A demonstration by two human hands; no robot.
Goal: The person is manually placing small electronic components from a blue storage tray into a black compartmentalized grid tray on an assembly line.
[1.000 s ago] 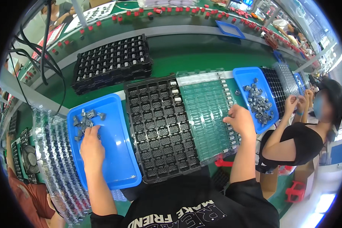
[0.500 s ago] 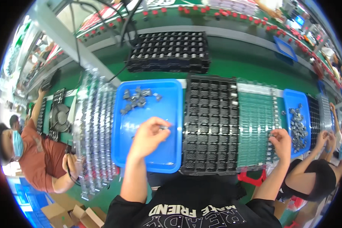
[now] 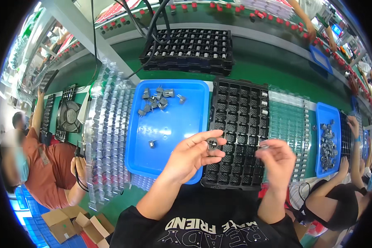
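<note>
My left hand (image 3: 190, 159) is closed in a pinch around a small round grey part (image 3: 213, 144) with a dark patterned face. It hovers over the border between the blue bin (image 3: 175, 120) and the black compartment tray (image 3: 231, 171). Above the right side of that black tray, my right hand (image 3: 280, 161) pinches a small light-coloured piece (image 3: 263, 146), too small to name. Several grey plug-like parts (image 3: 158, 99) are clustered at the far left of the bin. A single grey part (image 3: 152, 143) lies apart from them, nearer to me.
Clear plastic trays lie on both sides, a ribbed stack (image 3: 107, 136) at left and a tray (image 3: 295, 132) at right. Beyond stands a black tray stack (image 3: 188, 49). Cables (image 3: 153, 33) hang by a grey post. Other people work at left and right; another blue bin (image 3: 328, 140) is at right.
My left hand has moved right, from over the blue bin to its right edge, with the grey part. My right hand has come left from the clear tray to over the black tray.
</note>
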